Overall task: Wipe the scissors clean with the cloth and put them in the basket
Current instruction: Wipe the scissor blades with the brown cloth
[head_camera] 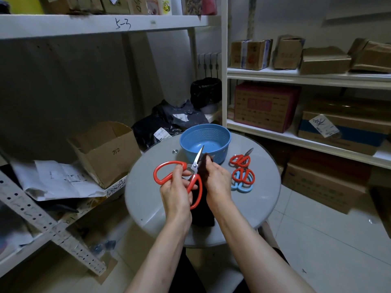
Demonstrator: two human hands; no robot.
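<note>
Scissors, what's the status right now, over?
Left hand grips red scissors. Right hand holds dark cloth at the blade. Basket empty, just behind. Other scissors lie aside, nothing blocking.

A stockroom: white shelves point(306, 75) stacked with cardboard boxes point(266, 106).

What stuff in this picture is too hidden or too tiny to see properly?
1. Head view: the second blade of the big red scissors is hidden behind the dark cloth held by the right hand.
2. Head view: the left hand covers part of their handles.
3. Head view: the blue scissors lie partly under a red pair, so their blades are hidden.
4. Head view: any dirt on the bare blade is too small to see.
</note>
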